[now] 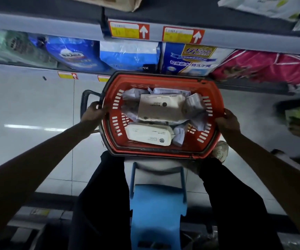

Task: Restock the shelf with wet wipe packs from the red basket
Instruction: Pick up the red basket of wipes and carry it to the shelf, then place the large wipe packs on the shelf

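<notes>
The red basket [115, 87] sits low in front of me, just before the bottom shelf [84, 76]. Inside it lie several white wet wipe packs; one [161, 109] lies on top in the middle and another [149, 135] rests at the near side. My left hand [94, 110] grips the basket's left rim beside the dark handle [84, 100]. My right hand [227, 120] grips the right rim. Both arms reach forward over my dark-trousered legs.
A blue stool [156, 204] stands between my legs. The shelf ahead holds blue bagged goods [73, 53], a blue and white pack [189, 58] and pink packs [264, 67]. Price tags [129, 30] line the shelf edge. Light tiled floor [28, 105] lies to the left.
</notes>
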Tool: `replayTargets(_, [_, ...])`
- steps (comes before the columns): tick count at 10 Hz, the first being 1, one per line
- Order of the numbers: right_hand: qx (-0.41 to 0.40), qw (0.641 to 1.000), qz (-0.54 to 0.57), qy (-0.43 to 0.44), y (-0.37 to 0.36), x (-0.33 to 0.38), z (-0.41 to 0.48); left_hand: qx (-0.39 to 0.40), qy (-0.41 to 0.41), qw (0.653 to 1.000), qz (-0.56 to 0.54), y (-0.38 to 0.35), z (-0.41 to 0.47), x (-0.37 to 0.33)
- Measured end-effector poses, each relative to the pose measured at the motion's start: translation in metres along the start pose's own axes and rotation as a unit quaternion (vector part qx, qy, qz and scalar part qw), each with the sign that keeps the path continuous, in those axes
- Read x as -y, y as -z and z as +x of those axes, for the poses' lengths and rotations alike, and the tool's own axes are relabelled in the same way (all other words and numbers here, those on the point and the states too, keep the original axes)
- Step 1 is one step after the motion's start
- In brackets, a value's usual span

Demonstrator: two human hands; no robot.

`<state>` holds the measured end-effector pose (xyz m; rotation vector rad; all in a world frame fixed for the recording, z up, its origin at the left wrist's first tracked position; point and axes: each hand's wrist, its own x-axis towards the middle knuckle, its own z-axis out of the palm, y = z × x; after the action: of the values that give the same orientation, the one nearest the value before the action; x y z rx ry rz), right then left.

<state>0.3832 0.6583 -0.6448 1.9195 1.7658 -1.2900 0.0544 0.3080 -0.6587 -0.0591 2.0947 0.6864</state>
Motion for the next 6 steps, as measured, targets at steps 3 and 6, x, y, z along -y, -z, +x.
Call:
replayTargets(3, [-0.017,0.973,-0.121,0.196,-0.034,0.019,-0.073,0.060,-0.197,0.957,0.204,-0.047,-0.089,-0.037])
replayTargets(6, [0.060,0.945,-0.143,0.287,-0.102,0.004,-0.017,0.039,-0.100,0.994,0.034,-0.128,-0.010,-0.023])
